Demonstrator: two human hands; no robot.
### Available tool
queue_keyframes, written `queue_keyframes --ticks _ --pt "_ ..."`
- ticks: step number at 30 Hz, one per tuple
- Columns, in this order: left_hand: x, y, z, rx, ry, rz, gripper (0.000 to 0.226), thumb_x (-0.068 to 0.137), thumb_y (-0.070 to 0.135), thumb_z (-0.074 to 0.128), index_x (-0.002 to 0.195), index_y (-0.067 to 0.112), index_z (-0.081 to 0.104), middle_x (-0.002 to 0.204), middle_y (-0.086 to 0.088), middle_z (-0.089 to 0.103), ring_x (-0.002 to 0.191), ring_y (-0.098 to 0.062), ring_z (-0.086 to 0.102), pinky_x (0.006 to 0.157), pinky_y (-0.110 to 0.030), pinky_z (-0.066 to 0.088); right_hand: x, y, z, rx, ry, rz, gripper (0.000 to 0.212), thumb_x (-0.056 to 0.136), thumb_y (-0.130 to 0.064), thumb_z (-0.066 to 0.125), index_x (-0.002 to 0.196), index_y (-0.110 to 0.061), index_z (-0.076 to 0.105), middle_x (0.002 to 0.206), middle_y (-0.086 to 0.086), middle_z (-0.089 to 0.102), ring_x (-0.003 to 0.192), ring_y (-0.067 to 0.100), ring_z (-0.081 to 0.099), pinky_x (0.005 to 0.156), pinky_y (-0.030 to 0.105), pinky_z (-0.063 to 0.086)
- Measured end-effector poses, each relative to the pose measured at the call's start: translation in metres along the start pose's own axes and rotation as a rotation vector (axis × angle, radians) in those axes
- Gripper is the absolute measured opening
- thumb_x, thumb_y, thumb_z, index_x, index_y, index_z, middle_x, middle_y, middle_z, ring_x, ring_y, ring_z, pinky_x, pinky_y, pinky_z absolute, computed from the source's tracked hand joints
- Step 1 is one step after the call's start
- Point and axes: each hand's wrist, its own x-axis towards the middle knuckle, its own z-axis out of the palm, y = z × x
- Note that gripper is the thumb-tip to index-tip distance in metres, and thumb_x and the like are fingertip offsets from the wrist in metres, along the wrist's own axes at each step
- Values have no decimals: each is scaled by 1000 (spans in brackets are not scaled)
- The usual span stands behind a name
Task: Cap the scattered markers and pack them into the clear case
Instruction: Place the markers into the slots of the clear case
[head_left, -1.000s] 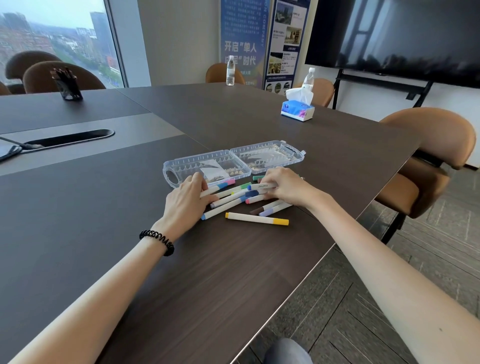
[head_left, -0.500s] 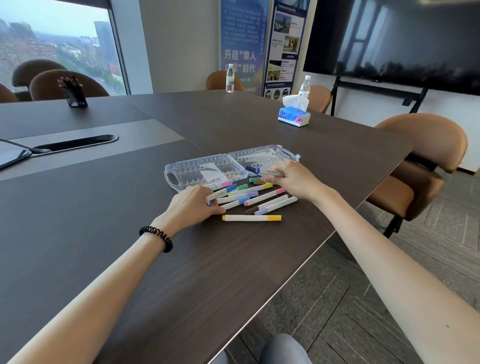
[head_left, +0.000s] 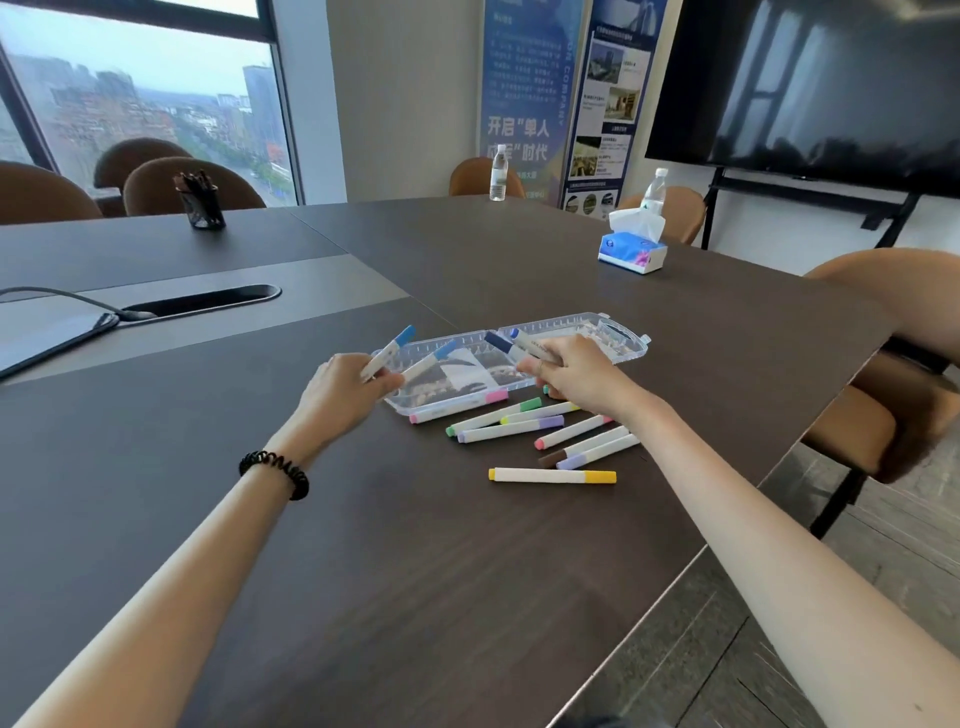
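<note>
The left hand (head_left: 343, 389) grips two light-blue markers (head_left: 395, 349), the right hand (head_left: 576, 374) pinches two dark-blue markers (head_left: 511, 343), both at the open clear case (head_left: 621, 340) (loose markers (head_left: 550, 475) lie just beside it). Holding pairs could let one slip and roll off the table (head_left: 415, 571)

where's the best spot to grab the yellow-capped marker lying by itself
Pinch the yellow-capped marker at mid-barrel from above, fingers across its width. It lies flat on the table, apart from the other markers, so both long sides are free.

Left hand (head_left: 340, 387) and right hand (head_left: 584, 376), both in pinching grips.
</note>
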Motion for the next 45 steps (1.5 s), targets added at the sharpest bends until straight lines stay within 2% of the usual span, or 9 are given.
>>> queue_keyframes --ticks 5,11,16,20,24,31,38,42,45 --pt "26 -25 -5 -136 113 -175 39 89 34 63 69 1 56 61 -4 47 57 -22 40 59 -32 35 42 -25 38 -39 19 -11 22 95 -35 55 88 -16 64 80 10 67 71 27 62 69 40 50" --pt "39 -46 6 -194 229 -250 37 91 34 59 63 13 47 62 -3 51 59 -23 46 61 -32 38 84 -58 88 -201 82 44 40 93 -36 54 57 -20 47 58 0 50 59 23 51 49 28 33" --pt "35 -51 15 -193 298 -269 29 93 40 56 80 15 59 69 1 56 66 -21 52 61 -31 37 101 -60 112 -48 95 113 24 85 -34 66 84 -11 72 74 7 68 65 23 60 48 25 36" --pt "34 -52 18 -154 332 -257 28 94 40 54 86 14 62 73 0 60 71 -23 56 62 -31 37 104 -58 124 8 79 105 23 81 -34 72 88 -12 70 80 7 71 72 21 66 63 30 52" --pt "34 -54 19 -183 341 -273 29 94 40 55 86 13 64 70 1 59 65 -19 54 59 -30 37 103 -57 124 -13 62 102 33 79 -36 74 98 -11 63 91 4 68 83 22 65 75 36 53" --pt "35 -56 19 -202 347 -269 30 94 40 54 85 13 63 67 0 58 63 -19 53 59 -31 38 103 -56 125 -9 67 85 22 76 -27 79 78 -12 63 85 8 70 79 24 66 74 37 54" --pt "35 -56 19 -209 337 -265 29 94 41 54 85 15 63 68 -1 60 63 -20 54 60 -32 42 101 -54 122 -7 32 92 28 81 -25 75 95 -11 56 94 4 66 86 21 64 75 34 52" --pt "36 -56 19 -223 337 -265 29 94 42 55 84 16 63 69 -2 60 64 -22 55 66 -36 46 101 -49 116 50 8 102 11 81 -15 74 83 -8 66 84 3 68 77 16 65 59 19 44" --pt "35 -56 19 -225 336 -265 29 94 42 55 84 16 63 69 -2 60 64 -22 56 67 -37 48 102 -49 116 52 -4 118 18 80 -16 75 90 -6 64 89 6 68 81 19 66 62 22 44"
